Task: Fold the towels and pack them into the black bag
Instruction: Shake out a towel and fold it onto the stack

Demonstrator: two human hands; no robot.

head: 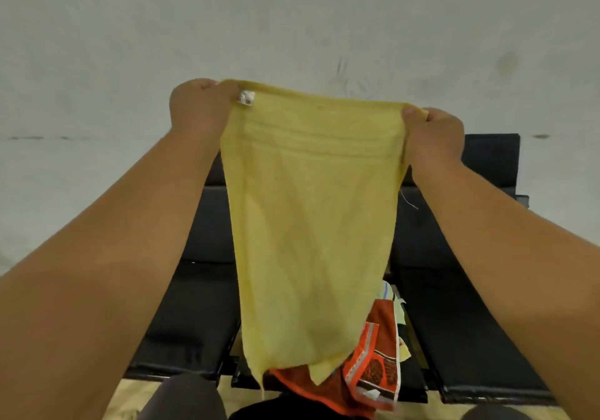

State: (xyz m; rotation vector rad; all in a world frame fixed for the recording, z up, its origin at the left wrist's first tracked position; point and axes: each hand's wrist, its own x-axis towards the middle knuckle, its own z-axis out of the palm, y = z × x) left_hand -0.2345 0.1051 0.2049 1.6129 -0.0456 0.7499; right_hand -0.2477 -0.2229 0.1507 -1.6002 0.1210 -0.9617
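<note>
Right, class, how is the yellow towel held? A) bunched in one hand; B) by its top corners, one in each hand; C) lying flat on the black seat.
B: the left hand and the right hand each pinch a top corner of the yellow towel, which hangs spread between them.

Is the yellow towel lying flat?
No, the yellow terry towel hangs in the air, left hand and right hand gripping its top corners.

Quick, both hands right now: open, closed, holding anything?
Left hand: closed, pinching the top left corner of the yellow towel, held up hanging.
Right hand: closed, pinching the same towel's top right corner.
</note>
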